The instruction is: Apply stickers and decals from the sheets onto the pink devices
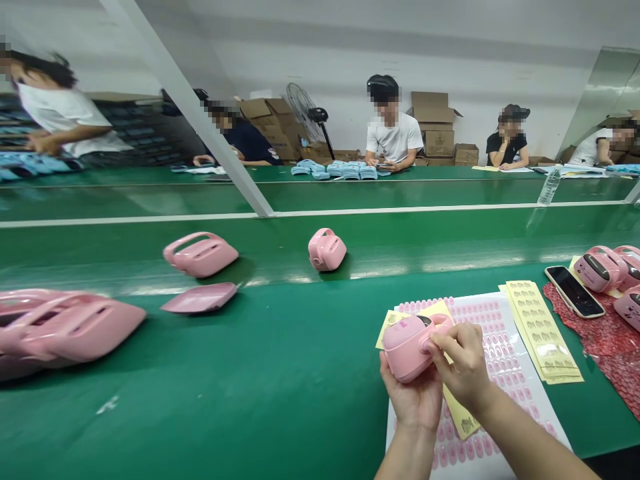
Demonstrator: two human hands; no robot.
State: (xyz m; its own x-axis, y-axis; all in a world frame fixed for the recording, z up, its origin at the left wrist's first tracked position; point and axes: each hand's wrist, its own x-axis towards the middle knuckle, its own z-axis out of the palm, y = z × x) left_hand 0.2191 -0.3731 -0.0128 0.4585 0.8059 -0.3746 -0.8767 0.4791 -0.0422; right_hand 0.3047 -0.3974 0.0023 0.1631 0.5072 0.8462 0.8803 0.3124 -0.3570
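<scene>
A rounded pink plastic device (407,347) with a loop handle is held up over a white sheet (520,360) of small pink oval stickers. My left hand (417,393) cups it from below. The fingertips of my right hand (463,360) press together at its right side, near the handle; whatever lies under them is too small to make out. Yellow sticker paper (463,417) lies on the white sheet, partly behind my hands. More yellow sticker sheets (543,327) lie just to the right.
Pink housings (75,327) lie at the left, with a pink tray-like part (203,299) nearby. Two pink devices stand on the belt (270,243). At right are a phone (575,291), red bubble wrap (600,327) and finished-looking pink devices (600,268). Several people sit across.
</scene>
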